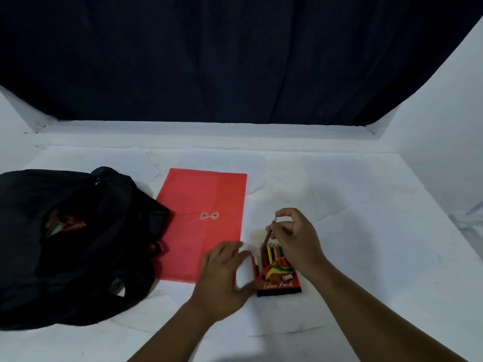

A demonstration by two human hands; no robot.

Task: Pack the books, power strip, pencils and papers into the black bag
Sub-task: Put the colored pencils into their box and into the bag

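A red box of colour pencils (277, 279) lies on the white table, its top flap open and several pencil tips showing. My right hand (298, 240) pinches a brown pencil (267, 235) whose lower end is in the box. My left hand (222, 278) lies against the box's left side, fingers fairly straight and blurred. A red string-tie document folder (202, 220) lies flat to the left of the box. The black bag (73, 244) sits at the far left, its mouth open, with something colourful (64, 224) visible inside.
White paper sheets (339, 184) cover the table. White walls stand at the left and the right (444, 126); a dark curtain (235, 61) hangs behind the table's far edge.
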